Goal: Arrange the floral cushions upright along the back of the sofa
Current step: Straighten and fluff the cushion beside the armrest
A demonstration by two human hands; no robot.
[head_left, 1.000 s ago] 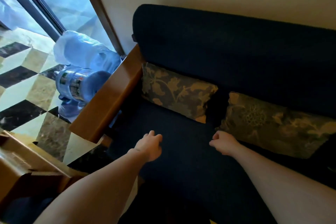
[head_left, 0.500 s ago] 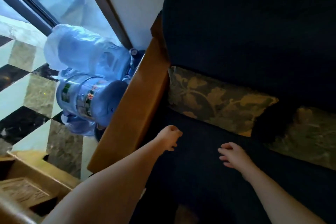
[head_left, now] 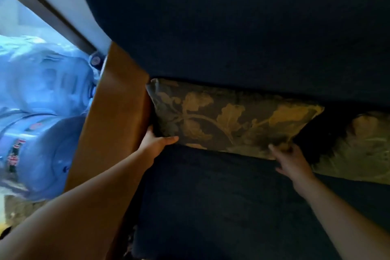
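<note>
A floral cushion [head_left: 228, 118], dark with gold leaves, leans against the dark blue sofa back [head_left: 242, 27] at the left end of the seat. My left hand [head_left: 155, 141] grips its lower left corner beside the armrest, thumb on the front face. My right hand [head_left: 290, 159] holds its lower right corner, fingers curled on the edge. A second floral cushion [head_left: 358, 145] lies to the right, partly cut off by the frame edge.
The wooden armrest [head_left: 114, 116] bounds the seat [head_left: 221, 207] on the left. Beyond it stand large blue water bottles [head_left: 42, 133] on the floor, below a window frame [head_left: 48, 12].
The view has closed in on the sofa. Both hands moved forward from the seat to the left cushion and took hold of its lower corners.
</note>
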